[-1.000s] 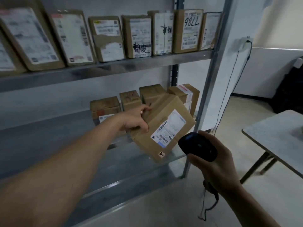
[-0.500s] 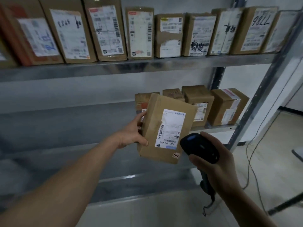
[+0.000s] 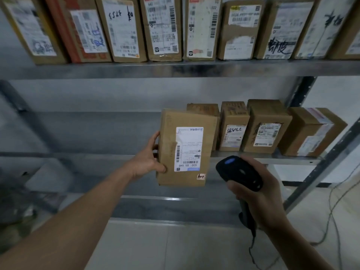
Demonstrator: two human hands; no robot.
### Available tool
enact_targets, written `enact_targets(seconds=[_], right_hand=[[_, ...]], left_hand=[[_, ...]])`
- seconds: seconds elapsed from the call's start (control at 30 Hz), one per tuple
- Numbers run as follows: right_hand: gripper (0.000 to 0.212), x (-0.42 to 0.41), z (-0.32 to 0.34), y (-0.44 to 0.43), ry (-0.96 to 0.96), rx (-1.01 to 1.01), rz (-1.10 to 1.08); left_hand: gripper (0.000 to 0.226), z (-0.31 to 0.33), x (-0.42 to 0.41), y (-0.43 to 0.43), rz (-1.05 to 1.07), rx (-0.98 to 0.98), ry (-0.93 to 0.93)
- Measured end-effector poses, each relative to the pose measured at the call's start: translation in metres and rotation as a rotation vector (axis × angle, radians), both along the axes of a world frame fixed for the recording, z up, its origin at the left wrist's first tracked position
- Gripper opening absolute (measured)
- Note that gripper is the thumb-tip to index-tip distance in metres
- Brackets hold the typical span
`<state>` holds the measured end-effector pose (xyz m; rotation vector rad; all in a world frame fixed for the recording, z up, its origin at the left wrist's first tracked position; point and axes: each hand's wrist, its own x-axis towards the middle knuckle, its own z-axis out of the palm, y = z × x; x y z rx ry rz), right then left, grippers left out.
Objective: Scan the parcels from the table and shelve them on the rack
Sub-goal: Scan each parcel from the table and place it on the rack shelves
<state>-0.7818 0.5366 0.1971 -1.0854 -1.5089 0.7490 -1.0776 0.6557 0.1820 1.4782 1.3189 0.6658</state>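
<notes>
My left hand [image 3: 149,159] grips the left edge of a brown cardboard parcel [image 3: 167,133] with a white label facing me. The parcel is upright, held in front of the middle shelf [image 3: 272,158] of the metal rack, just left of several parcels standing there [image 3: 266,127]. My right hand [image 3: 261,195] grips a black handheld scanner [image 3: 238,173] below and right of the held parcel. The scanner's cable hangs down from its handle.
The upper shelf [image 3: 175,68] carries a full row of labelled parcels [image 3: 161,28]. The left part of the middle shelf is bare metal. A slanted rack post [image 3: 319,170] stands at the right, with cables [image 3: 335,203] trailing on the pale floor.
The view swung left toward the rack; the table dropped out of sight. My left hand turned the parcel upright and moved it close beside the shelved parcels. My right hand keeps the scanner.
</notes>
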Motion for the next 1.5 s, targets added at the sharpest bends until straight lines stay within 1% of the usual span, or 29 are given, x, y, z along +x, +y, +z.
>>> enact_targets(seconds=[0.17,0.3,0.43,0.5,0.63,0.73,0.83,0.97,1.1,1.17,1.37,1.5], right_hand=[[0.058,-0.015,-0.005,0.016,-0.019,-0.028,-0.005],[0.056,-0.031,-0.007,0.035,0.026,-0.054,-0.071],[0.058,-0.056,-0.009,0.054,0.024,-0.094,-0.139],[0.06,-0.07,-0.01,0.064,0.035,-0.115,-0.186],[0.057,-0.09,-0.017,0.08,0.079,-0.167,-0.275],[0.063,-0.105,-0.023,0.089,0.095,-0.216,-0.324],[0.062,-0.115,-0.026,0.095,0.095,-0.257,-0.369],[0.063,-0.121,-0.028,0.101,0.076,-0.3,-0.434],[0.07,-0.121,-0.032,0.106,0.089,-0.34,-0.488],[0.072,-0.12,-0.034,0.108,0.097,-0.349,-0.505],[0.074,-0.117,-0.037,0.109,0.116,-0.357,-0.54],[0.075,-0.115,-0.037,0.109,0.107,-0.362,-0.552]], left_hand=[[0.139,-0.01,-0.027,0.015,0.031,-0.004,0.001],[0.153,-0.016,-0.058,0.041,0.06,0.038,0.014],[0.156,-0.022,-0.09,0.078,0.078,0.064,-0.005],[0.154,-0.025,-0.101,0.096,0.074,0.058,-0.021],[0.159,-0.041,-0.118,0.129,0.069,0.023,-0.022],[0.152,-0.058,-0.125,0.15,0.048,-0.007,0.001],[0.145,-0.074,-0.127,0.171,0.005,-0.009,-0.012],[0.12,-0.087,-0.119,0.192,0.007,0.007,-0.013],[0.103,-0.092,-0.107,0.207,-0.012,0.034,0.059],[0.101,-0.092,-0.1,0.212,-0.022,0.05,0.074],[0.107,-0.091,-0.082,0.214,-0.05,0.07,0.047],[0.102,-0.091,-0.078,0.214,-0.034,0.083,0.066]])
